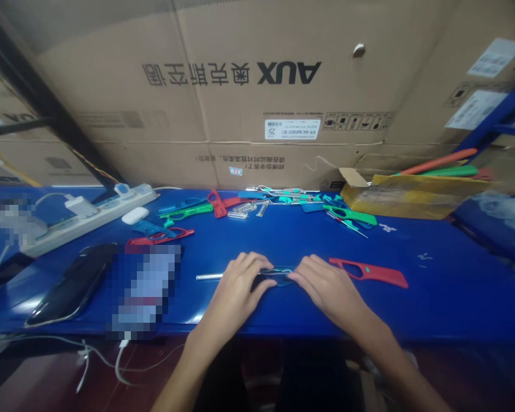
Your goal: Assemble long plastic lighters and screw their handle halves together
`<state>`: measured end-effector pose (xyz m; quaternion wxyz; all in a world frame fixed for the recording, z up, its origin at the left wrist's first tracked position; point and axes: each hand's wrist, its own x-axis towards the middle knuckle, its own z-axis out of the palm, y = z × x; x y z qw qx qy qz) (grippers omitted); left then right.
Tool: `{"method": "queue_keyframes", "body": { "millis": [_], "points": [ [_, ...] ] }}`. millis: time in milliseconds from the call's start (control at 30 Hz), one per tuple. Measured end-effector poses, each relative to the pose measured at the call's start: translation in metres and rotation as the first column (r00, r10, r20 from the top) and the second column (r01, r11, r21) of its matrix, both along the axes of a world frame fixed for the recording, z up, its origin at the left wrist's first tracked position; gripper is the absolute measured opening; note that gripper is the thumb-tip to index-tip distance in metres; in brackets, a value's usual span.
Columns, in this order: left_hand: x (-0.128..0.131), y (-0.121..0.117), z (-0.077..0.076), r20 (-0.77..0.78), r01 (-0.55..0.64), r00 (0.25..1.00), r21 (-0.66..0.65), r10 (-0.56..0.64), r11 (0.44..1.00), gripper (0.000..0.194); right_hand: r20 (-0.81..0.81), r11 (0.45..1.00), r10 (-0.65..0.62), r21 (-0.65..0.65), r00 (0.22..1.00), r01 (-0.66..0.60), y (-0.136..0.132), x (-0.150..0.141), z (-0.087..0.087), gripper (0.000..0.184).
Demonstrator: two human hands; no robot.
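Observation:
My left hand [241, 281] and my right hand [323, 284] meet at the middle of the blue table [433, 297], fingers curled. Between them they pinch a small blue plastic piece [278, 274] pressed to the table top. A thin metal rod [209, 277] sticks out to the left from under my left hand. A red plastic handle [369, 272] lies flat just right of my right hand, not touched.
A heap of red, green and blue plastic handles [283, 203] and metal rods lies at the back. A power strip [90, 214], a white case [135, 215] and a black phone [71, 286] lie left. A yellow box [412, 194] stands back right. Cardboard cartons [240, 86] wall the rear.

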<state>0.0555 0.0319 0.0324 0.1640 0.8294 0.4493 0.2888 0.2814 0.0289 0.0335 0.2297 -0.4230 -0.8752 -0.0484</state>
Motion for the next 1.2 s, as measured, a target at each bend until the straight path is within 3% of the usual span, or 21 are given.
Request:
{"method": "queue_keyframes", "body": {
  "millis": [233,367,633,833,1200],
  "points": [
    [0.0006,0.0022,0.0001,0.058,0.019,0.998,-0.027,-0.017,0.999,0.015,-0.188,0.983,-0.017,-0.185,0.982,-0.018,-0.0050,0.0077,0.0013,0.022],
    [0.0024,0.0009,0.0016,0.108,-0.030,0.994,-0.032,0.033,0.999,0.018,-0.268,0.975,-0.020,-0.217,0.963,-0.040,-0.0059,0.0083,0.0012,0.015],
    [0.0060,0.0019,-0.0010,0.174,-0.080,0.982,0.008,0.077,0.997,0.014,-0.236,0.982,0.006,-0.184,0.972,-0.051,-0.0043,0.0075,0.0005,0.016],
    [0.0042,0.0031,-0.0036,0.144,-0.156,0.976,-0.066,0.164,0.986,0.020,-0.221,0.982,0.022,-0.177,0.975,-0.062,-0.0047,0.0078,0.0000,0.013],
    [0.0043,0.0012,-0.0015,0.095,-0.101,0.990,-0.046,0.105,0.994,0.013,-0.220,0.978,-0.012,-0.206,0.975,-0.035,-0.0065,0.0058,0.0015,0.015]
  ]
}}
